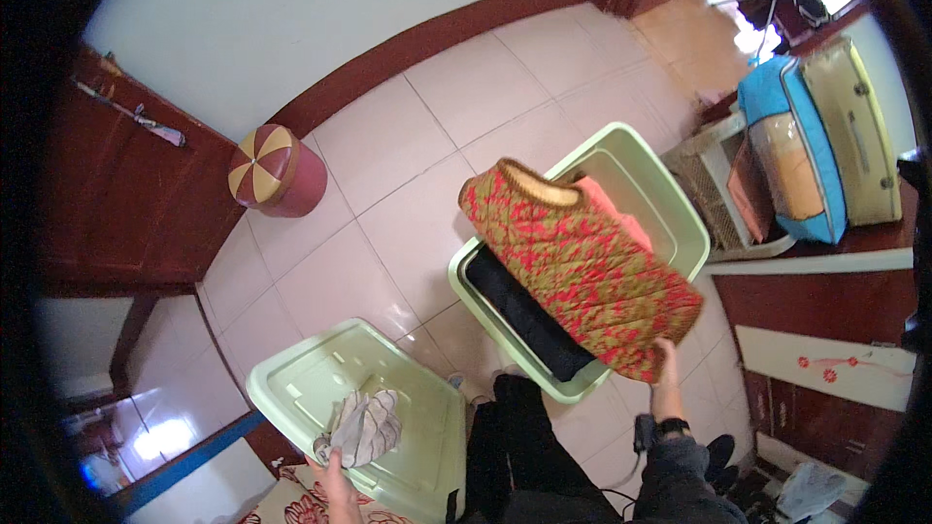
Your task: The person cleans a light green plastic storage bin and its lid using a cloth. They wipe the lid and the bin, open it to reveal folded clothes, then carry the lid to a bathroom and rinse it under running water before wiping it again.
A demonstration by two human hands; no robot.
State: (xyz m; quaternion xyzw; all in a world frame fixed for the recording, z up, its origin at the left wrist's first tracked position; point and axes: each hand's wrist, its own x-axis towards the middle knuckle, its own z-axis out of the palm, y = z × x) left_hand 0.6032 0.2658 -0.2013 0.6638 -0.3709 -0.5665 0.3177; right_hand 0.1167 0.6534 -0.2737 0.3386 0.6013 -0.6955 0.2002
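My right hand (664,364) grips the lower right corner of a red and olive quilted vest (582,269). The vest lies slantwise over a pale green plastic storage bin (622,135); its dark-trimmed neck opening is at the upper left. Inside the bin are black fabric (520,313) and some pink cloth (611,207), both partly covered by the vest. At lower left, my left hand (338,480) holds a bunched, striped pale cloth (370,426) against the rim of the green bin lid (415,444). Whether those fingers also grip the rim is unclear.
A round red and yellow stool (277,171) stands by the wooden door (138,196). On the right, a blue bag (794,153) and a yellowish suitcase (852,138) rest beside a woven basket (699,196). Patterned bedding (298,498) lies below the lid. Dark shoes (719,458) are at lower right.
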